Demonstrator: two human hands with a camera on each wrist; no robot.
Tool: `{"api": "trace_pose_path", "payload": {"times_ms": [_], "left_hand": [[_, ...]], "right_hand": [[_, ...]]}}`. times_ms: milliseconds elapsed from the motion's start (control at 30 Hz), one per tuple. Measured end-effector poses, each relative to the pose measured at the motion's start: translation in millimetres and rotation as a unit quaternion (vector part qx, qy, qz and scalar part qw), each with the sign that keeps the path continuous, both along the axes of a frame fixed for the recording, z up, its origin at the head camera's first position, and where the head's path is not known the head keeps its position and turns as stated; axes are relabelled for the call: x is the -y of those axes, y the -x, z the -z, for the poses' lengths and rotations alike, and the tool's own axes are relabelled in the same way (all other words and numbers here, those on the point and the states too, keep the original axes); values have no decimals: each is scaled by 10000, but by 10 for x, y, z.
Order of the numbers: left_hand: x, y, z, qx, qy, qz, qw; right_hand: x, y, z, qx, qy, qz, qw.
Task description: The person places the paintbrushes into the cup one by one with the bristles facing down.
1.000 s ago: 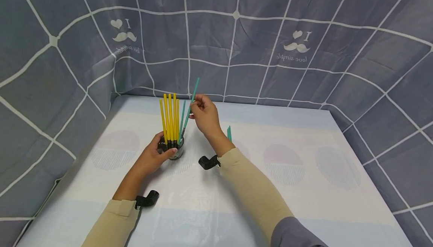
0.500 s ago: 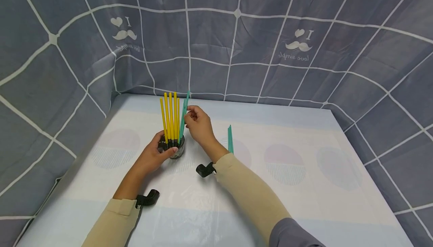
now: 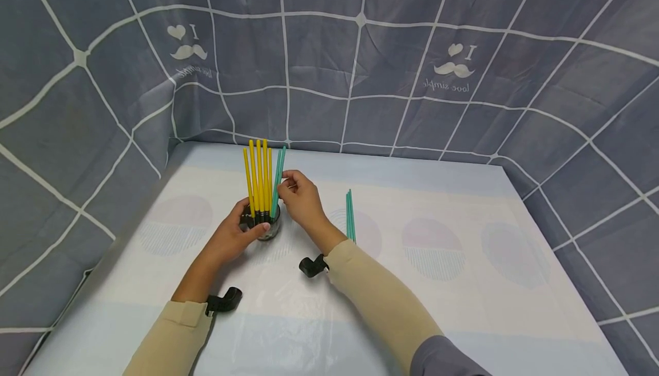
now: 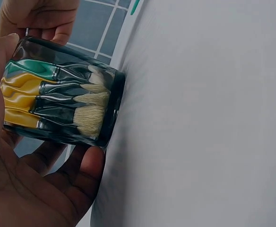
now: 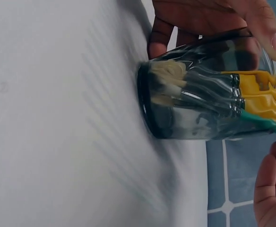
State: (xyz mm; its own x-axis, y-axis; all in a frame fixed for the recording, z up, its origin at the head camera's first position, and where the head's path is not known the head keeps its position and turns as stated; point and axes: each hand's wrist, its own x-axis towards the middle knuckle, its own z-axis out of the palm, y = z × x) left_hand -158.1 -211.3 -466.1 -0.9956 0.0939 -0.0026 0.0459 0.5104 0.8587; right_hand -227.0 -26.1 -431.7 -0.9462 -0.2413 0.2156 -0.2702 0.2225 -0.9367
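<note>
A smoky clear glass (image 5: 199,125) stands on the white table, holding several yellow-handled paintbrushes (image 3: 259,178) and a pair of green-handled ones (image 3: 278,175). Their pale bristles (image 4: 90,116) point down inside it. My left hand (image 3: 234,240) grips the glass from its left side, thumb across the near face and fingers curled behind. At the right of the glass, my right hand (image 3: 304,200) pinches a green paintbrush by its handle, above the rim. In the right wrist view only part of that hand (image 5: 272,189) shows, below the handles.
More green handles (image 3: 350,218) lie on the table to the right, partly hidden behind my right forearm. A grey curtain (image 3: 329,61) with white grid lines rises at the table's back and sides. Black wrist cameras (image 3: 224,300) sit on both cuffs.
My right hand has lowered a tilted green paintbrush into the glass, moving down and left; it now stands beside the other green one. The left hand has stayed on the glass.
</note>
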Motion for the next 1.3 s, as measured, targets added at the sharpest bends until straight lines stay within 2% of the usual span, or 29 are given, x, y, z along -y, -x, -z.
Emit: {"api": "trace_pose_path", "payload": {"times_ms": [267, 700, 1067, 1300], "left_hand": [[-21, 0, -21, 43, 68, -29, 10000], [-13, -8, -32, 39, 201, -3, 9998], [-3, 10, -30, 62, 241, -25, 9997], [-22, -2, -58, 100, 259, -1, 9996]], "right_hand": [[-172, 11, -10, -3, -3, -26, 10000], [-610, 87, -36, 119, 44, 356, 9993], [-1001, 109, 6, 520, -323, 562, 9965], [-1259, 150, 111, 748, -700, 640, 9927]]}}
